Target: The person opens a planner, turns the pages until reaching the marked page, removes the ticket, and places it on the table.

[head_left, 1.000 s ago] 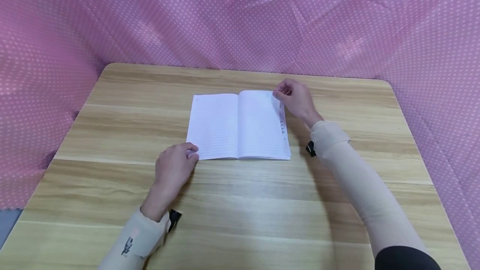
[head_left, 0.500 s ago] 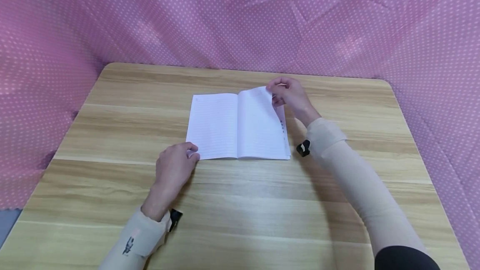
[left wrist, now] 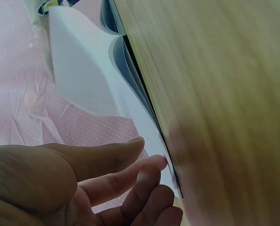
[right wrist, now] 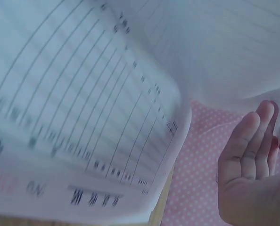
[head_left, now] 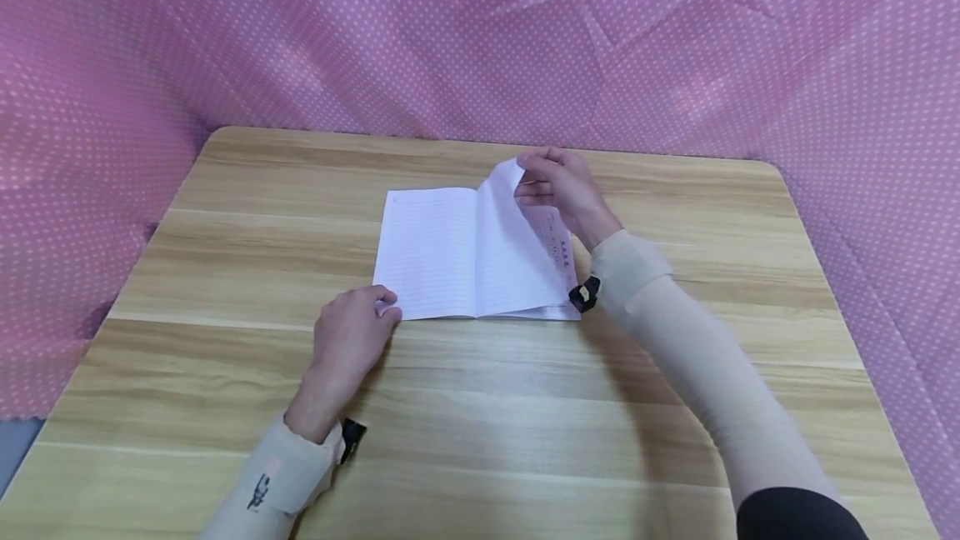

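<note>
A pink dotted cloth (head_left: 480,32) is hanging behind and around a light wooden table (head_left: 480,407), and an open notebook (head_left: 431,252) is lying flat near the table's middle. At the left, the left hand (head_left: 347,340) is resting on the tabletop with its fingers loosely curled, fingertips (left wrist: 152,167) touching the notebook's near left corner and holding it down; nothing is gripped. The lined left page is lying flat. Further right, the right-hand page (head_left: 506,232) is curling up off the printed sheet (right wrist: 83,127) beneath it. At the far right corner of the notebook, the right hand (head_left: 558,186) is pinching that lifted page's top corner between thumb and fingers, raised just above the book.
</note>
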Tool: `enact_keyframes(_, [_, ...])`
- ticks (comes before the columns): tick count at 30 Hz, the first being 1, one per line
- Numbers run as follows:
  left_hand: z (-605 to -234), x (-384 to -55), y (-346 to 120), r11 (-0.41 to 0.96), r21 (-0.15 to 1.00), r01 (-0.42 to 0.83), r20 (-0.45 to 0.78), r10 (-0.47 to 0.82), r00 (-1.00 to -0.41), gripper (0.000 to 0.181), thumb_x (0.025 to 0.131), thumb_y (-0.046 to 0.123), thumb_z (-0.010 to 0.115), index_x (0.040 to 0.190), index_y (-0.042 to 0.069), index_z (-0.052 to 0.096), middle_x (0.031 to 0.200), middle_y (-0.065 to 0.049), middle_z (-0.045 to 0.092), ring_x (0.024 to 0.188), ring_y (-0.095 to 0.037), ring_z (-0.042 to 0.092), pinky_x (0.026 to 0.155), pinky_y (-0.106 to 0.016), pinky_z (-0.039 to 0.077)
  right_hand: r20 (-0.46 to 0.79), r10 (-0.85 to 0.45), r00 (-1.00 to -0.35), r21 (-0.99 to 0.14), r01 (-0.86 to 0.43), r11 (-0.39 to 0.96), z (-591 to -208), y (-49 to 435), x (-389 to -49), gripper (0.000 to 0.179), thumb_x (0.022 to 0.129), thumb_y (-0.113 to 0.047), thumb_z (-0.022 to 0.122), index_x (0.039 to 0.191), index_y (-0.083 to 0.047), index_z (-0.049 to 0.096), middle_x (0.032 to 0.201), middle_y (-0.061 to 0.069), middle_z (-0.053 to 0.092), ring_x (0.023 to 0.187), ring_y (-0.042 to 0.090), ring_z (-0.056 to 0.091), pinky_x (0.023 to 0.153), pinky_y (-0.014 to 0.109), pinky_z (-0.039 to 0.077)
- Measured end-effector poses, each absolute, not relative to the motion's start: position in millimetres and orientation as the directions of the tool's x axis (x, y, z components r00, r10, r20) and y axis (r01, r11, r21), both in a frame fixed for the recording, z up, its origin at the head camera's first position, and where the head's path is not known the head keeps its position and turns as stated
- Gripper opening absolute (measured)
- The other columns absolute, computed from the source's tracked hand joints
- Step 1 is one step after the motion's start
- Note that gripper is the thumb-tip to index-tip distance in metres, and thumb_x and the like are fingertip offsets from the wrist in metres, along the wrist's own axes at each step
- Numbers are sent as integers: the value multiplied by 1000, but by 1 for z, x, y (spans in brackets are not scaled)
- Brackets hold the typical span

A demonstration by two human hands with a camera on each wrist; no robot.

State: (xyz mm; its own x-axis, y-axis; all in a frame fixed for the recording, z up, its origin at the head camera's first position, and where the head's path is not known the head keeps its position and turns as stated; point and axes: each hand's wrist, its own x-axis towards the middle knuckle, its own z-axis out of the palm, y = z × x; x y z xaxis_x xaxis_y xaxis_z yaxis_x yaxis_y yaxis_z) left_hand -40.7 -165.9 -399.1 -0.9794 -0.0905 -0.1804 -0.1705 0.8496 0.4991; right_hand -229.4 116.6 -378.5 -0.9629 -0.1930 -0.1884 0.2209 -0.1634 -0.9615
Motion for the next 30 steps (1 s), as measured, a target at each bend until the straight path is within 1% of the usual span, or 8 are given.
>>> enact_keyframes(6, [-399,-41,-166,849,500,-172,-180,-93,-979,19,103,12,75,116,-1,80,108,-20,78,88,-32,68,73,-45,51,-171,-170,-971,-946,210,-248,-375,99,-229,3,108,-4,67,109,-4,70,86,11,77,68,19,75,65,29,63])
enact_keyframes(11, [-399,-41,-166,850,496,-177,-182,-97,-979,20,103,13,75,117,-1,80,110,-21,78,95,-35,70,78,-49,53,-172,-147,-974,-931,210,-297,-374,84,-228,5,107,-1,67,108,-4,70,84,11,77,68,20,77,68,31,64])
enact_keyframes(16, [-398,-40,-166,857,495,-142,-132,-87,-987,19,104,14,74,114,-1,81,112,-23,78,103,-43,73,82,-56,56,-176,-126,-976,-923,209,-323,-375,74,-226,4,107,-1,67,109,-3,70,84,10,78,69,20,78,66,29,64])
enact_keyframes(20, [-399,-40,-164,850,522,-73,5,-88,-996,20,106,13,70,112,-2,81,105,-22,78,98,-44,74,79,-59,56,-169,-120,-978,-922,200,-332,-377,70,-225,4,107,-2,68,110,-2,69,84,9,78,71,21,78,66,29,64])
enact_keyframes(22, [-399,-40,-161,820,573,-18,111,-100,-989,23,108,15,68,115,-3,80,97,-20,76,91,-42,72,78,-58,55,-163,-122,-979,-923,195,-332,-379,69,-225,4,107,-3,68,111,-2,69,84,9,78,71,20,78,66,28,64])
enact_keyframes(25, [-397,-40,-156,736,664,132,290,-90,-953,31,109,21,70,126,-4,76,93,-17,73,92,-39,70,84,-54,54,-160,-117,-980,-923,190,-335,-380,67,-225,3,107,-3,68,110,-3,69,84,9,78,71,20,78,66,28,63])
enact_keyframes(27, [-396,-40,-152,669,701,248,386,-64,-920,43,108,32,72,133,-3,73,94,-15,72,94,-36,69,88,-52,53,-158,-113,-981,-925,188,-332,-380,66,-225,3,107,-3,67,109,-4,70,85,8,78,71,19,78,66,28,63])
enact_keyframes(30, [-396,-39,-147,604,690,400,506,-7,-862,64,105,53,71,138,-2,70,99,-16,74,98,-36,71,90,-52,54,-162,-113,-980,-923,191,-333,-380,64,-224,5,107,-2,67,107,-5,70,85,8,78,71,19,78,67,28,63])
